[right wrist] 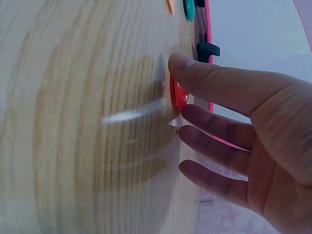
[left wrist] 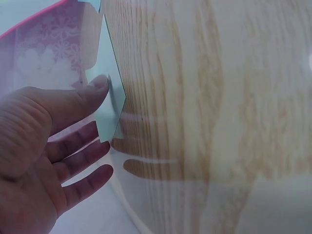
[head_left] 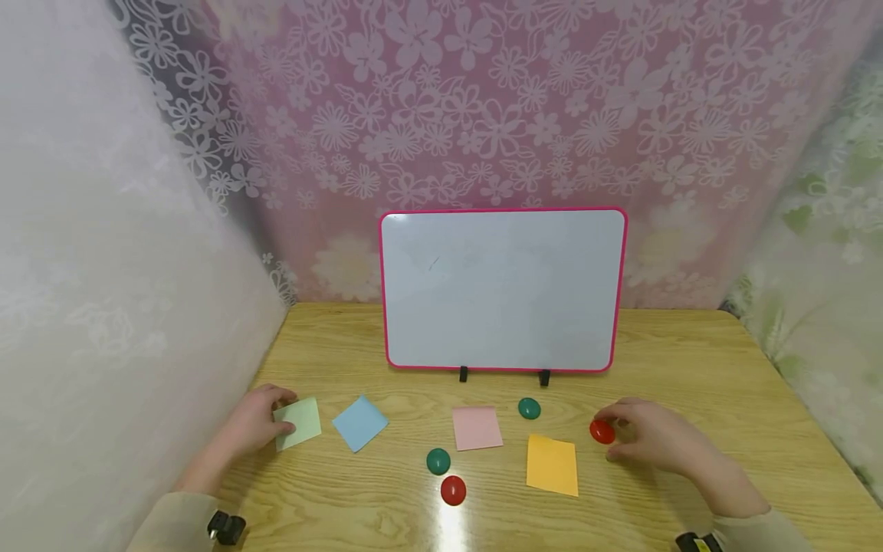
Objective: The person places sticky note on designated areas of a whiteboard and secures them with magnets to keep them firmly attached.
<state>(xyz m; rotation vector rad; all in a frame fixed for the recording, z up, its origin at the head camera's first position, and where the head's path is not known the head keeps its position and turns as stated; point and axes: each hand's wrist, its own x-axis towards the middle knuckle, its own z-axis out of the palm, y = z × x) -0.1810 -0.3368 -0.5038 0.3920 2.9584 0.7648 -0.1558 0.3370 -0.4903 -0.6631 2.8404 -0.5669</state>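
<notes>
At the left of the table, my left hand (head_left: 258, 420) pinches a pale green sticky note (head_left: 303, 424). In the left wrist view the thumb lies on the note's (left wrist: 109, 105) face, and its other fingers spread behind. A blue sticky note (head_left: 360, 423) is just right of it. On the right side, my right hand (head_left: 651, 435) has its fingers and thumb curled about a round red magnet (head_left: 602, 431). The thumb covers part of that magnet (right wrist: 180, 93) in the right wrist view. An orange sticky note (head_left: 553, 465) lies to that hand's left.
A pink-framed whiteboard (head_left: 503, 291) stands at the back on black feet (head_left: 544, 377). A pink sticky note (head_left: 477, 428), two green magnets, one near the board (head_left: 529, 408) and one nearer me (head_left: 438, 461), and another red magnet (head_left: 453, 490) lie mid-table. Patterned curtains enclose the table.
</notes>
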